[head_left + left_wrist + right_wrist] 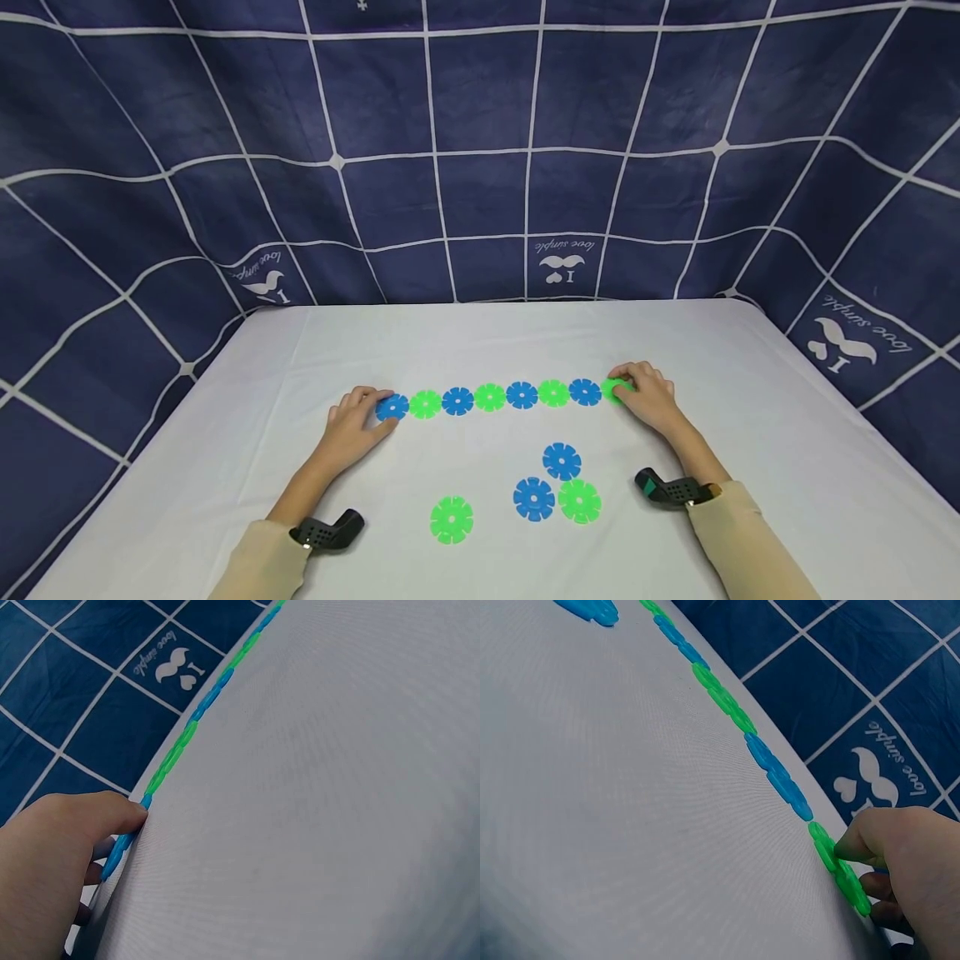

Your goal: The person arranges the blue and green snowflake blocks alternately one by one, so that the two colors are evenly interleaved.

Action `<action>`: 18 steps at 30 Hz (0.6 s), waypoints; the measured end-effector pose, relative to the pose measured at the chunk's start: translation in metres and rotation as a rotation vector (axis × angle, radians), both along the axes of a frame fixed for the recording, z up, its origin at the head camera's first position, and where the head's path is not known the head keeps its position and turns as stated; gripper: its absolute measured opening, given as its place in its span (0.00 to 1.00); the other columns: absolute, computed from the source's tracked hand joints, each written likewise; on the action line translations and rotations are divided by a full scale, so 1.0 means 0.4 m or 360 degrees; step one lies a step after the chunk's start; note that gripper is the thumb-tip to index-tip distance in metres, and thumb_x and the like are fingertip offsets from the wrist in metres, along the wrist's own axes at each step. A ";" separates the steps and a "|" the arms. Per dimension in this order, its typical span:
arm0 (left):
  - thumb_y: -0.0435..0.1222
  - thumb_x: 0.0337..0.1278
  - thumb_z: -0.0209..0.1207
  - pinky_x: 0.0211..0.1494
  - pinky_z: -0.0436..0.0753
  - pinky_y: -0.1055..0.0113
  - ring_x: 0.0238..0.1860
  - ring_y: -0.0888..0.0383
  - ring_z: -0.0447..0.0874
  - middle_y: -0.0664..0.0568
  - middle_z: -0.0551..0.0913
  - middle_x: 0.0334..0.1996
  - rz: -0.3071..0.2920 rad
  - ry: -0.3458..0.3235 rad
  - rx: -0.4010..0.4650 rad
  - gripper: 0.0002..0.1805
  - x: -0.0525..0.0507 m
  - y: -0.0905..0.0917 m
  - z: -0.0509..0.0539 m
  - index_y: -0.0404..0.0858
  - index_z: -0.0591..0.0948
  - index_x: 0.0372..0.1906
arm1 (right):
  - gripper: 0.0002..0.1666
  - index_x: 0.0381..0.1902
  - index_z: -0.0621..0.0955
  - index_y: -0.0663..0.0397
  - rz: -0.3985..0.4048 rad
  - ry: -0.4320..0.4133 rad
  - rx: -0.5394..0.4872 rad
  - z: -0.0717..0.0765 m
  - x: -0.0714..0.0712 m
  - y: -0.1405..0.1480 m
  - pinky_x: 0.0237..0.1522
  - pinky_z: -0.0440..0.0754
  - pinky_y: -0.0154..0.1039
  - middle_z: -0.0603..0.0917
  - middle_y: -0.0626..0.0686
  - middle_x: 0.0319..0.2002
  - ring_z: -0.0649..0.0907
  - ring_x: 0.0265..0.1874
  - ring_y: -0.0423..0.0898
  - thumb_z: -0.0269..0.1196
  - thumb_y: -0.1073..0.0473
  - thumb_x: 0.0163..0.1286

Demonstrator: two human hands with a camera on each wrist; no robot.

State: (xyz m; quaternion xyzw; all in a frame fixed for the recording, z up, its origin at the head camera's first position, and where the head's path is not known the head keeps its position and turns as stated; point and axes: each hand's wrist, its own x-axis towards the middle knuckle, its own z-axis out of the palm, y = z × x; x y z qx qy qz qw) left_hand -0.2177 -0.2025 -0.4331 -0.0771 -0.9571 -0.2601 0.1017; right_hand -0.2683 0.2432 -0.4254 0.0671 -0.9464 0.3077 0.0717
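Discs (491,391), notched and flat, lay edge to edge across the white cloth (360,350), eight in a row with blue and green taking turns, an alternation that looked deliberate; whether their slots interlocked I could not tell. The left hand (351,429) pinched the blue end disc (390,408) between thumb and fingers, while the right hand (651,398) gripped the green end disc (612,390) the same way — a hold at both ends, probably to steady and square the line. Nearer the person lay four loose pieces, perhaps set there to leave the row room: a green disc (452,529) alone, and a close cluster (534,508) of two blue and one green. The navy backdrop (480,196) read "I love simple" — upside down in the head view, beside a moustache and heart. No lettering could be made out on the discs.
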 end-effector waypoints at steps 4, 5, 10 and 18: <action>0.44 0.50 0.59 0.50 0.59 0.52 0.55 0.43 0.66 0.40 0.71 0.53 0.0005 -0.0009 -0.0007 0.27 0.001 0.001 0.003 0.38 0.73 0.57 | 0.15 0.45 0.77 0.55 0.0004 -0.0007 0.0004 0.000 0.000 -0.002 0.41 0.54 0.47 0.74 0.59 0.44 0.69 0.41 0.52 0.53 0.57 0.61; 0.44 0.50 0.59 0.50 0.59 0.52 0.55 0.43 0.66 0.40 0.71 0.53 0.0006 -0.0011 -0.0007 0.27 0.001 0.001 0.003 0.38 0.73 0.57 | 0.15 0.45 0.77 0.55 0.0005 -0.0011 0.0006 0.001 0.001 -0.002 0.42 0.54 0.47 0.74 0.59 0.45 0.69 0.41 0.52 0.53 0.57 0.61; 0.45 0.50 0.59 0.49 0.59 0.52 0.55 0.43 0.66 0.40 0.71 0.53 0.0010 -0.0009 0.0002 0.27 0.003 0.003 0.003 0.38 0.73 0.56 | 0.15 0.45 0.77 0.56 0.0011 -0.0009 -0.0007 0.015 0.003 -0.002 0.42 0.55 0.49 0.73 0.60 0.46 0.68 0.42 0.53 0.53 0.57 0.62; 0.45 0.50 0.58 0.50 0.58 0.51 0.56 0.43 0.65 0.40 0.70 0.53 0.0005 -0.0003 0.0017 0.27 0.004 0.003 0.000 0.38 0.73 0.56 | 0.13 0.43 0.78 0.53 0.0145 0.0150 -0.0057 0.038 0.030 -0.043 0.44 0.55 0.50 0.75 0.57 0.43 0.70 0.40 0.51 0.56 0.59 0.60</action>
